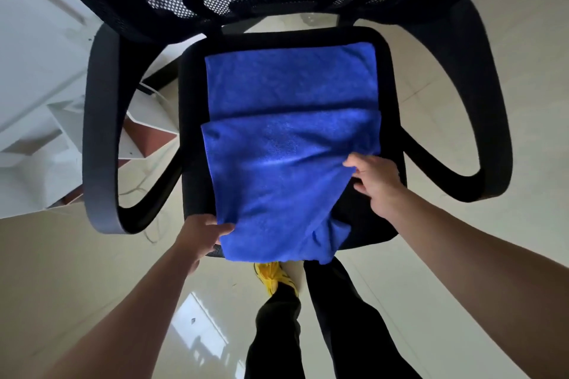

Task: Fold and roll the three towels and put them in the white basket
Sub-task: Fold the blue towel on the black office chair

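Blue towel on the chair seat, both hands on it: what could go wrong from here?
1. The blue towel overhangs the front edge of the chair seat; a loose pull may slide it to the floor.
2. The right hand lifts one side edge while the left hand holds the near corner; the layers already sit offset, so the fold may come out skewed.
3. The white basket is not in view, so placement cannot be checked.

No text, label or number can be read anywhere.

Blue towel [289, 144], black chair [363, 218], yellow shoe [271, 275]
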Tool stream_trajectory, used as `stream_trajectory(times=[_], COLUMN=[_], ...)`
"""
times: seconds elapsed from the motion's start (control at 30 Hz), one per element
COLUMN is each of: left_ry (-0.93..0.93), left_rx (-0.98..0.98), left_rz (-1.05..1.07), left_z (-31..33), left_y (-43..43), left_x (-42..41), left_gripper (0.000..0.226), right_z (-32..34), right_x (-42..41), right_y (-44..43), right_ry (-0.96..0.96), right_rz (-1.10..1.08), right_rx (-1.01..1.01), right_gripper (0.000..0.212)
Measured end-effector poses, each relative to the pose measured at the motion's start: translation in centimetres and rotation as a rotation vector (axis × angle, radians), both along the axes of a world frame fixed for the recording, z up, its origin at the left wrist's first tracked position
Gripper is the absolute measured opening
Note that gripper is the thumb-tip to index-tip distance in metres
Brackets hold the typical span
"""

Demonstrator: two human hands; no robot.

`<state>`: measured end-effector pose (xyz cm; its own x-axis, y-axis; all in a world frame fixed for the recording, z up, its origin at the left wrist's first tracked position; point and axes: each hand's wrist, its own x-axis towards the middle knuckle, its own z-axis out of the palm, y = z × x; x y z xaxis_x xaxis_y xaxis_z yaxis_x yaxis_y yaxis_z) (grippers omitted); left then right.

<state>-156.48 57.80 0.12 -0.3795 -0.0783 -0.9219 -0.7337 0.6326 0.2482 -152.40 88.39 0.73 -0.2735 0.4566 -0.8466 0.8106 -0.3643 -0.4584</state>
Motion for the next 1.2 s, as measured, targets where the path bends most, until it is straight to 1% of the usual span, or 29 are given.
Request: stream_trajectory(times=[0.07, 0.13, 0.2, 0.27, 0.33, 0.37, 0.43, 0.47, 0.5, 0.53, 0.57, 0.6, 0.63, 0.67, 0.7, 0.73, 0.77, 0.8, 0.87, 0.9, 0.93, 0.97, 1.0, 1.1, 1.2], left_ry=[0.014, 0.021, 0.045, 0.104, 0.174, 0.212, 0.259, 0.26, 0.243, 0.213, 0.177, 0.139, 0.11, 0.087, 0.07, 0.056, 0.038, 0.027, 0.018, 0.021, 0.039, 0.058, 0.079, 0.128, 0.15], left_rx=[0.011, 0.052, 0.095, 0.117, 0.105, 0.087, 0.055, 0.048, 0.053, 0.06, 0.07, 0.08, 0.081, 0.06, 0.033, 0.012, 0.003, 0.004, 0.005, 0.007, 0.019, 0.018, 0.014, 0.033, 0.043], left_rz=[0.075, 0.16, 0.24, 0.324, 0.408, 0.453, 0.527, 0.549, 0.558, 0.55, 0.528, 0.487, 0.426, 0.36, 0.305, 0.282, 0.288, 0.302, 0.329, 0.342, 0.369, 0.387, 0.426, 0.474, 0.466], left_z=[-0.1, -0.2, -0.4, -0.4, -0.4, -0.5, -0.5, -0.5, -0.4, -0.4, -0.4, -0.4, -0.3, -0.4, -0.4, -0.4, -0.3, -0.1, -0.4, -0.3, -0.2, -0.1, -0.4, 0.3, 0.8], left_y=[0.1, 0.5, 1.1, 1.8, 2.5, 2.7, 2.7, 2.6, 2.4, 2.3, 2.1, 2.1, 2.2, 2.4, 2.6, 2.8, 3.0, 3.1, 2.8, 2.7, 2.5, 2.2, 1.9, 1.1, -0.3], left_x=[0.0, -0.2, -0.6, -1.3, -2.2, -2.7, -3.3, -3.2, -2.9, -2.5, -1.8, -0.9, 0.0, 1.0, 2.0, 3.0, 3.9, 4.9, 6.1, 6.6, 7.0, 7.5, 7.8, 9.2, 10.9], left_gripper=[0.009, 0.016, 0.027, 0.028, 0.027, 0.026, 0.024, 0.022, 0.02, 0.018, 0.017, 0.016, 0.016, 0.017, 0.019, 0.02, 0.022, 0.023, 0.032, 0.026, 0.014, 0.008, 0.011, 0.008, 0.004], right_z=[0.0, 0.0, -0.2, -0.5, -0.4, -0.2, 0.0, -0.2, -0.6, -1.0, -1.5, -1.6, -1.6, -1.7, -1.9, -1.9, -2.2, -2.4, -2.2, -2.0, -1.3, -1.0, -1.2, -0.7, 0.0], right_x=[-0.2, -0.7, -1.7, -3.1, -4.7, -5.4, -5.7, -5.1, -4.1, -2.6, -0.7, 1.2, 3.1, 4.8, 6.3, 7.2, 8.0, 8.5, 8.6, 8.7, 8.9, 9.4, 9.7, 12.4, 15.7], right_y=[0.5, 0.9, 1.4, 1.9, 2.9, 3.5, 4.0, 4.0, 3.8, 3.4, 2.8, 2.2, 1.5, 0.8, 0.2, -0.4, -0.7, -1.0, -0.8, -0.6, -0.3, 0.0, 0.4, 0.4, -1.0], right_ry=[0.105, 0.134, 0.137, 0.165, 0.181, 0.191, 0.183, 0.155, 0.117, 0.074, 0.019, -0.052, -0.129, -0.195, -0.227, -0.234, -0.197, -0.146, -0.076, -0.05, -0.044, -0.044, -0.054, -0.084, -0.116], right_rz=[-0.184, -0.235, -0.161, -0.003, 0.062, 0.027, -0.077, -0.074, -0.009, 0.115, 0.267, 0.428, 0.572, 0.665, 0.705, 0.692, 0.649, 0.536, 0.216, 0.075, -0.017, -0.057, -0.062, -0.038, -0.031], right_rx=[0.0, -0.032, 0.041, 0.19, 0.287, 0.271, 0.162, 0.17, 0.241, 0.33, 0.389, 0.402, 0.398, 0.389, 0.384, 0.367, 0.361, 0.33, 0.216, 0.163, 0.125, 0.127, 0.146, 0.304, 0.372], right_gripper=[0.02, 0.018, 0.016, 0.022, 0.031, 0.035, 0.024, 0.02, 0.025, 0.034, 0.044, 0.052, 0.056, 0.055, 0.052, 0.05, 0.05, 0.049, 0.042, 0.035, 0.029, 0.026, 0.025, 0.024, 0.007])
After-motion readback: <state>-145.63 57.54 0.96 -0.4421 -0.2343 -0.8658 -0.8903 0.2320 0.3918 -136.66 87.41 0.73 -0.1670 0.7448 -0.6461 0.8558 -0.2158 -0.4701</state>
